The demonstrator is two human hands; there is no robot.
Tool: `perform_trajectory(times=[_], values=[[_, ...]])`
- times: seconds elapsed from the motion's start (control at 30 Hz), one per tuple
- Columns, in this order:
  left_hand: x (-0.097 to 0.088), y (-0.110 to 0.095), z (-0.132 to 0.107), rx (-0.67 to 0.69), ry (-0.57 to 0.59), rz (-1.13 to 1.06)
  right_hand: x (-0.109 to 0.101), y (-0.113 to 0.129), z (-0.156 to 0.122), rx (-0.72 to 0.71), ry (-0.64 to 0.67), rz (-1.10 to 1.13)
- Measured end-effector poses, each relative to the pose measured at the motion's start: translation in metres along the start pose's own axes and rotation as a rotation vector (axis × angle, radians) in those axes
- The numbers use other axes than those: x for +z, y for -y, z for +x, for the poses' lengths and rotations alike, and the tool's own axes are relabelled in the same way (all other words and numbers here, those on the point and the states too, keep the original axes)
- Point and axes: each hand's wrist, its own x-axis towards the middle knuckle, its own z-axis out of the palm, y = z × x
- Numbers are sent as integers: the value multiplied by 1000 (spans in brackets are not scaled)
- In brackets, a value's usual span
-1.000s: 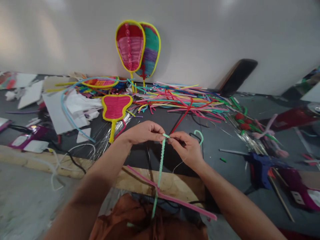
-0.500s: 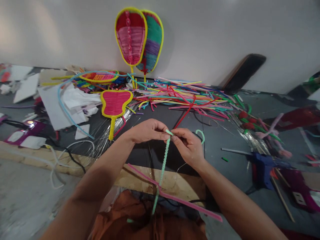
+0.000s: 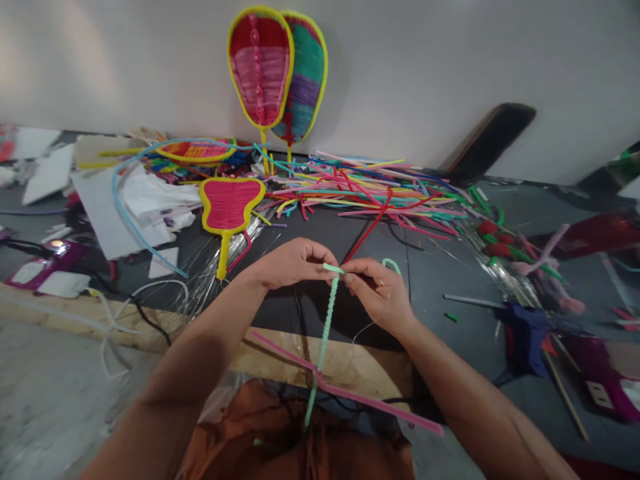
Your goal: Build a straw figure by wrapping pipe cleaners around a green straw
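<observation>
Between my two hands is a mint-green pipe cleaner, its middle twisted or coiled like a cord and hanging down toward my lap. My left hand pinches its top from the left, where a short green end sticks out. From the right, my right hand grips the same top with thumb and fingers; a curled green end shows behind it. Lower down, a pink pipe cleaner crosses the green one, bent where they meet. What lies under my fingertips is partly hidden.
Heaped pipe cleaners lie along the wall. Fan-shaped pieces with yellow rims lean there; a smaller pink one lies nearer. A blue glue gun, thin wires, a purple power strip and cables surround the work area.
The short green end at the top has swung over to the left and lies flatter. My right hand has shifted slightly right, and the curled end behind it has moved left.
</observation>
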Motion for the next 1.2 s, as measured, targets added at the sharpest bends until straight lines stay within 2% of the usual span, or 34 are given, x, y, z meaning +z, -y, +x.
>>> perform_trajectory(times=[0.27, 0.5, 0.67, 0.87, 0.97, 1.1, 1.2], values=[[1, 2, -1, 12, -45, 27, 2, -1, 0, 70, 8, 54], [3, -1, -1, -26, -16, -101, 1, -2, 1, -62, -28, -5], [4, -2, -1, -26, 4, -152, -1, -3, 3, -110, 34, 79], [0, -1, -4, -5, 14, -75, -14, -1, 7, 6, -40, -139], [-3, 1, -4, 46, -3, -16, -22, 3, 9, 27, 46, -229], [-7, 2, -5, 178, -35, 108, -27, 7, 9, 0, 208, -262], [-7, 2, -5, 190, -31, 111, -25, 5, 9, 4, 245, -255]])
